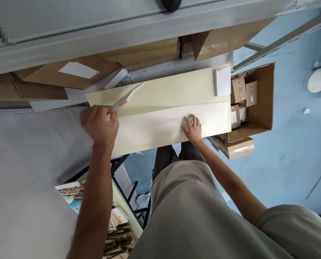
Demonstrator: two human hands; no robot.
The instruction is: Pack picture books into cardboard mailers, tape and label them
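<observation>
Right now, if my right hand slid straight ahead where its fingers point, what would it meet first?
Probably the far edge of the white sheet beneath your right hand, then the pale yellow surface beyond; whether that edge stands raised is unclear.

On my remote feed I see a plain grey-green shirt (198, 216) filling the bottom centre, its loose short sleeve (297, 223) at lower right, dark trousers (165, 157) mid-frame, and bare forearms (99, 201).
</observation>
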